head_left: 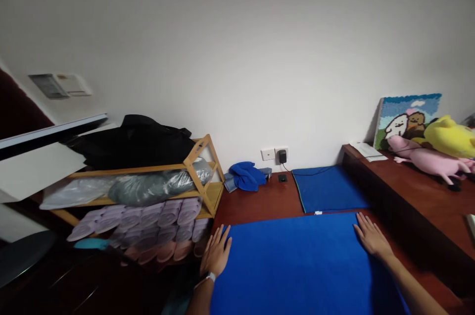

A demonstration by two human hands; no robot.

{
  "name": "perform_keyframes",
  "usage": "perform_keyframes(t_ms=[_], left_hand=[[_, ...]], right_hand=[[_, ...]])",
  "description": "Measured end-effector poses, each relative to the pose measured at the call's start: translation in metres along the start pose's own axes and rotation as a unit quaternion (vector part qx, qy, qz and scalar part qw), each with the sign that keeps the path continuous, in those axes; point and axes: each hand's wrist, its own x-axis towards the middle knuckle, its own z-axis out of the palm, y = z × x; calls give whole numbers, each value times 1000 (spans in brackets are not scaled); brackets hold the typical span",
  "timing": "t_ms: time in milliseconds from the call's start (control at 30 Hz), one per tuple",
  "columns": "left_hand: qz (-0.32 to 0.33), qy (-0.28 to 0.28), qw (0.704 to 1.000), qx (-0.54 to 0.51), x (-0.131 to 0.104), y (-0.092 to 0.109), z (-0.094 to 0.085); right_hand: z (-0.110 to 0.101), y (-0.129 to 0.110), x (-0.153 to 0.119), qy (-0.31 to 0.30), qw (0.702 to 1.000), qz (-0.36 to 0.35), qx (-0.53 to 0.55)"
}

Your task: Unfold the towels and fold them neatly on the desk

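Observation:
A blue cloth lies spread flat over the reddish-brown wooden surface in front of me. My left hand rests at its far left corner, fingers stretched out, with a watch on the wrist. At the far right corner my right hand lies flat on the edge, fingers extended. Just beyond the cloth's far edge sits a folded blue cloth with a small white label. A crumpled blue cloth lies farther left against the wall, with greyish-blue fabric under it.
At left stands a wooden rack with a black bag, plastic-wrapped bundles and several purple slippers. A black plug adapter sits in the wall socket. On the raised ledge at right are a pink plush toy, a yellow plush and a picture.

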Motion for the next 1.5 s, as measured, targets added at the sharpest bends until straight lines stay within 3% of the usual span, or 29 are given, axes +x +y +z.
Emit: perform_keyframes(t_ms=[200,300,400,567,633,700,767,833,900,1100,1200,1267,1333,1500], left_hand=[[3,-4,1000,0,-3,4,-5],[4,-2,1000,0,-5,5,-6],[6,-2,1000,-3,-6,6,-7],[2,-5,1000,0,-7,8,-8],[3,-2,1000,4,-7,8,-8],[5,-2,1000,6,-7,7,-8],[7,-5,1000,6,-7,6,-8],[8,-4,1000,5,-6,5,-7],[8,2,1000,2,-5,4,-5],[13,16,1000,-2,-1,0,3],[10,23,1000,-8,1,-5,9],[9,24,1000,-15,2,-8,13],[5,23,999,-27,3,-10,15],[-17,-3,994,-112,10,-12,3]], right_hand=[[6,3,1,24,1000,3,4],[4,-31,-2,64,998,-1,3],[7,-120,-20,99,992,-74,32],[51,-311,-69,-3,962,-261,80],[70,-359,-81,-59,942,-320,83],[81,-380,-84,-94,932,-340,79],[83,-372,-78,-101,936,-330,67],[80,-338,-69,-90,946,-307,52],[74,-284,-58,-66,959,-272,38],[44,-82,-19,-9,995,-101,-26],[24,-16,-2,-4,998,-44,-43],[16,5,6,-4,999,-30,-44],[13,12,10,-5,999,-25,-39],[17,-4,-10,49,997,-62,-7]])
